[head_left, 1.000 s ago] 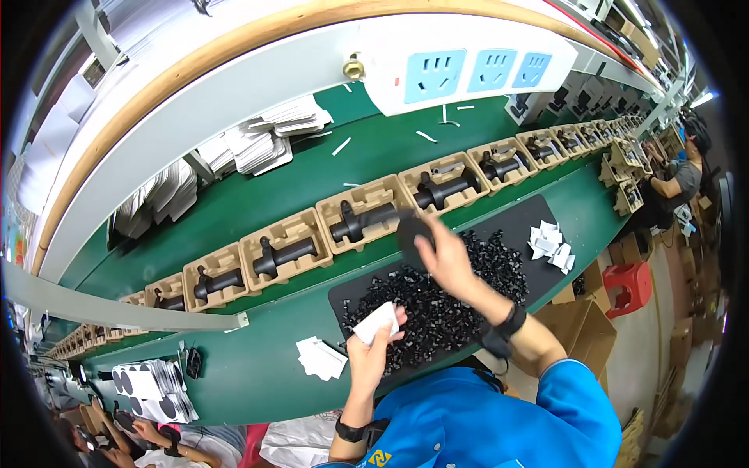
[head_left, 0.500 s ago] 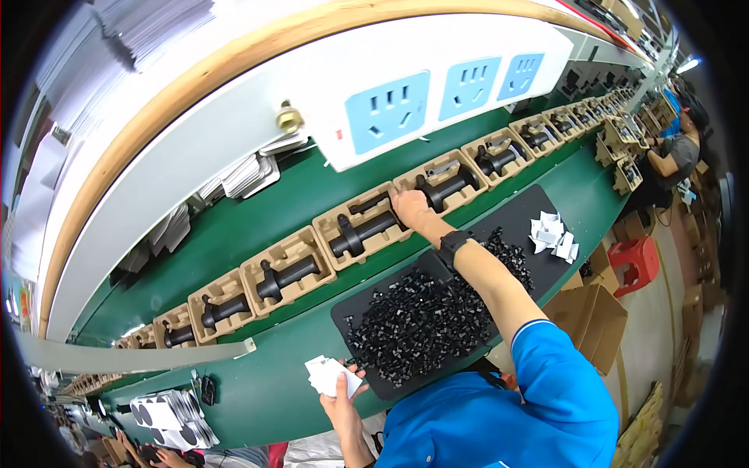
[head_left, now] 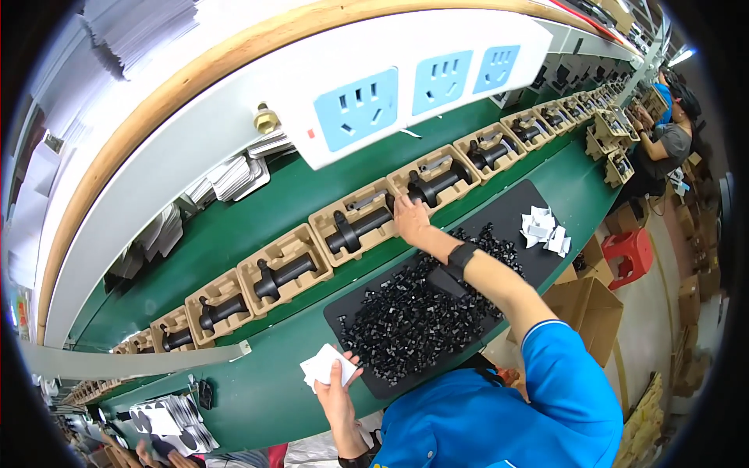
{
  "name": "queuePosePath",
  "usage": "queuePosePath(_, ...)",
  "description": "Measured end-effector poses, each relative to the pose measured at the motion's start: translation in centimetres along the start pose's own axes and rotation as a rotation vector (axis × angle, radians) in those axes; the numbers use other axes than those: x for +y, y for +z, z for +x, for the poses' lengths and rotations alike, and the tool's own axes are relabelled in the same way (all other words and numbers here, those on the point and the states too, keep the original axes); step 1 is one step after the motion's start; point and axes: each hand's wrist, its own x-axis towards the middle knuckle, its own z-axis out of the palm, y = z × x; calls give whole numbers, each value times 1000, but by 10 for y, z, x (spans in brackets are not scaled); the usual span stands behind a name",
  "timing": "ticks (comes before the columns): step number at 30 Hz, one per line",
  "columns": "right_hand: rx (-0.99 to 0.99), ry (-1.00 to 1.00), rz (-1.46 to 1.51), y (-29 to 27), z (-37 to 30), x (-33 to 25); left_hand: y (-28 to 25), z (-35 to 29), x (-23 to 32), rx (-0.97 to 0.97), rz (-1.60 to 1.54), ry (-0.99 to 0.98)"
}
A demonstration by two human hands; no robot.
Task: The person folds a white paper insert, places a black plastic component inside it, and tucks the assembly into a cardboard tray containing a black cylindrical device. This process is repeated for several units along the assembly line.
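My left hand (head_left: 338,398) is closed on a small stack of white cards (head_left: 328,365), thumb on top, at the near edge of the green bench. My right hand (head_left: 411,221) reaches to the row of trays, its bent fingertips at the right end of one brown moulded tray (head_left: 320,225). In that tray lie a black tubular part (head_left: 360,231) and a slim grey piece (head_left: 365,201). Something dark shows by the fingertips; what they pinch is hidden. The tray to the right (head_left: 473,186) holds another black tubular part (head_left: 441,186).
Many small black pieces (head_left: 413,327) lie heaped on a dark mat (head_left: 503,204), with folded white papers (head_left: 544,230) at its right. A white socket strip (head_left: 409,74) overhangs the line. A red stool (head_left: 628,257) and cardboard box (head_left: 585,308) stand right; a co-worker (head_left: 663,148) is beyond.
My right hand has drawn back slightly toward me at the tray's end. The slim compartment looked black before and now shows a grey piece. My left hand keeps the cards.
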Motion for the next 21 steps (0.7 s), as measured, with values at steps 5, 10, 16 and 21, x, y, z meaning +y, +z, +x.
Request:
queuePosePath(5, 218, -365, 716, -86, -83, -3, 12, -12, 4, -184, -118, -116)
queuePosePath(10, 162, -576, 730, -161, -232, -37, 41, -23, -7, -438, -208, -399)
queuePosePath(16, 191, -350, 832, -158, -277, -24, 69, -41, -15, -603, -38, -337)
queuePosePath(21, 381, -359, 713, -148, -286, 3, 99, -51, -25, -548, -109, -357)
